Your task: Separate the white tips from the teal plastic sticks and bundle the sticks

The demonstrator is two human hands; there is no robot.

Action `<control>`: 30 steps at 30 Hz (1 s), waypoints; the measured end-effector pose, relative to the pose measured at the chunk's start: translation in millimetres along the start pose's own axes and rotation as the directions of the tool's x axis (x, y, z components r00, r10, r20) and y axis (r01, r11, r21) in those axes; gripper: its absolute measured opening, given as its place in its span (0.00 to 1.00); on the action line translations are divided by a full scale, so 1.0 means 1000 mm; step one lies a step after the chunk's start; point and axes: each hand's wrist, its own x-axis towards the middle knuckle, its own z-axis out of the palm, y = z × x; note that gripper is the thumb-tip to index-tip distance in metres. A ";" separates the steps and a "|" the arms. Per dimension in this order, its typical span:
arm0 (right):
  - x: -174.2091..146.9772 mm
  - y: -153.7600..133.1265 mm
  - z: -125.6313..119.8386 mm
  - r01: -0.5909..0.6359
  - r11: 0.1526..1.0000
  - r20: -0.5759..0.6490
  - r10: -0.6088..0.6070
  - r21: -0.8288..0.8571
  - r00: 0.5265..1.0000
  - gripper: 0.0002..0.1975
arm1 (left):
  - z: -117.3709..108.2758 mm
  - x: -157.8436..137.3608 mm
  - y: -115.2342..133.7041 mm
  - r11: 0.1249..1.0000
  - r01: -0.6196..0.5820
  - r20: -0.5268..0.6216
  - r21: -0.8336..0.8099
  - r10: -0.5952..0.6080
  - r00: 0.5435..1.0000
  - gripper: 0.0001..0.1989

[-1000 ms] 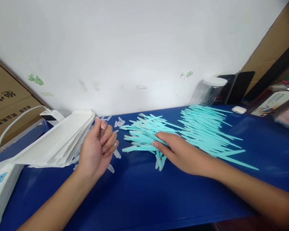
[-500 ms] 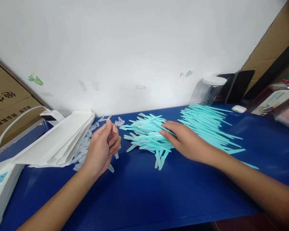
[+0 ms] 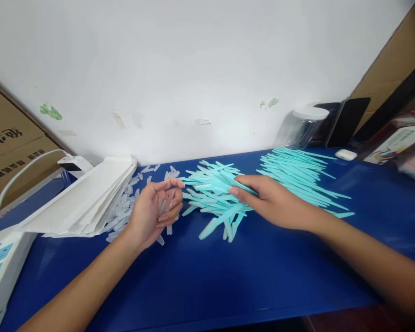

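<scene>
My left hand point(image 3: 157, 212) is half curled, with a few small translucent blade caps point(image 3: 163, 206) in its palm. Its index finger and thumb reach toward the tip of a turquoise razor; whether they touch it I cannot tell. My right hand point(image 3: 268, 200) grips slim turquoise eyebrow razors point(image 3: 247, 184) between thumb and fingers, their number hidden. Beneath and beside it lies a messy pile of turquoise razors with pale, capped-looking ends point(image 3: 210, 203). More turquoise razors point(image 3: 290, 177) are spread to the right. Loose translucent caps point(image 3: 122, 210) lie behind and left of my left hand.
White paper sleeves point(image 3: 79, 198) are stacked at the left, near a power strip point(image 3: 3, 263) and a white device with a cable point(image 3: 76, 165). At the back right stand a lidded clear jar point(image 3: 304, 127), a phone point(image 3: 347, 122) and a bottle point(image 3: 390, 138). A white wall borders the blue table point(image 3: 200, 281).
My left hand has turned and opened somewhat, its index finger stretching right and the caps now showing. One razor now lies at the pile's front. My right hand has barely moved.
</scene>
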 end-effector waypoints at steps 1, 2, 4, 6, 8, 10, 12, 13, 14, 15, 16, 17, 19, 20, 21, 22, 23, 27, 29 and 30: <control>-0.001 -0.001 0.000 0.003 1.000 0.027 -0.004 0.018 1.000 0.22 | 0.000 0.000 -0.001 1.000 -0.002 0.009 0.012 0.002 1.000 0.11; -0.001 -0.002 0.000 0.004 0.999 0.051 -0.006 0.033 0.999 0.22 | 0.000 0.000 -0.001 1.000 -0.007 0.018 0.023 0.006 1.000 0.10; -0.002 -0.004 -0.001 -0.002 0.998 0.086 -0.003 0.058 0.996 0.22 | 0.001 -0.001 -0.001 0.999 -0.014 0.022 0.050 0.013 1.000 0.10; -0.002 -0.004 -0.002 -0.003 0.997 0.112 -0.005 0.077 0.994 0.23 | 0.003 -0.001 -0.001 0.994 -0.024 -0.015 0.107 0.025 1.000 0.08; -0.002 -0.004 -0.003 -0.006 0.995 0.147 -0.008 0.097 0.989 0.24 | 0.005 0.000 -0.002 0.983 -0.040 -0.079 0.179 0.055 0.995 0.07; -0.002 -0.005 -0.003 -0.023 0.992 0.195 -0.002 0.127 0.981 0.24 | 0.007 0.000 -0.004 0.972 -0.065 -0.126 0.224 0.095 0.987 0.08; -0.004 -0.009 -0.003 -0.059 0.984 0.252 0.016 0.167 0.968 0.24 | 0.010 0.000 -0.007 0.969 -0.098 -0.148 0.226 0.133 0.980 0.09; -0.005 -0.011 -0.002 -0.080 0.979 0.275 0.026 0.188 0.961 0.23 | 0.012 0.000 -0.008 0.969 -0.113 -0.155 0.222 0.150 0.976 0.10; -0.006 -0.014 -0.001 -0.101 0.972 0.294 0.036 0.211 0.955 0.22 | 0.014 0.000 -0.009 0.967 -0.129 -0.162 0.220 0.167 0.973 0.11; -0.006 -0.016 0.001 -0.124 0.964 0.311 0.047 0.234 0.949 0.21 | 0.016 -0.001 -0.010 0.965 -0.146 -0.163 0.220 0.184 0.969 0.11; -0.007 -0.019 0.002 -0.146 0.955 0.327 0.056 0.259 0.943 0.20 | 0.018 -0.002 -0.011 0.962 -0.164 -0.160 0.220 0.201 0.966 0.12; -0.007 -0.022 0.003 -0.165 0.946 0.340 0.063 0.280 0.938 0.20 | 0.020 -0.002 -0.012 0.959 -0.181 -0.153 0.220 0.217 0.964 0.12; -0.008 -0.025 0.005 -0.191 0.932 0.355 0.074 0.309 0.932 0.20 | 0.023 -0.004 -0.013 0.954 -0.205 -0.139 0.220 0.238 0.961 0.12; -0.007 -0.026 0.006 -0.199 0.928 0.357 0.078 0.314 0.931 0.20 | 0.023 -0.004 -0.013 0.952 -0.211 -0.138 0.221 0.244 0.960 0.11; -0.007 -0.026 0.006 -0.204 0.926 0.355 0.083 0.318 0.931 0.21 | 0.024 -0.005 -0.014 0.951 -0.211 -0.142 0.226 0.247 0.959 0.11; -0.007 -0.025 0.007 -0.207 0.924 0.351 0.087 0.322 0.933 0.21 | 0.024 -0.005 -0.014 0.950 -0.210 -0.148 0.231 0.248 0.957 0.11; -0.007 -0.024 0.007 -0.209 0.921 0.345 0.089 0.330 0.935 0.21 | 0.024 -0.006 -0.014 0.949 -0.210 -0.153 0.235 0.250 0.956 0.11; -0.008 -0.019 0.007 -0.201 0.913 0.320 0.082 0.356 0.944 0.21 | 0.024 -0.006 -0.013 0.948 -0.223 -0.147 0.227 0.259 0.955 0.11; -0.008 -0.018 0.006 -0.194 0.915 0.313 0.080 0.354 0.947 0.20 | 0.025 -0.007 -0.012 0.946 -0.236 -0.143 0.220 0.271 0.952 0.11; -0.008 -0.017 0.006 -0.188 0.915 0.307 0.075 0.357 0.949 0.20 | 0.025 -0.007 -0.012 0.944 -0.245 -0.141 0.219 0.279 0.950 0.10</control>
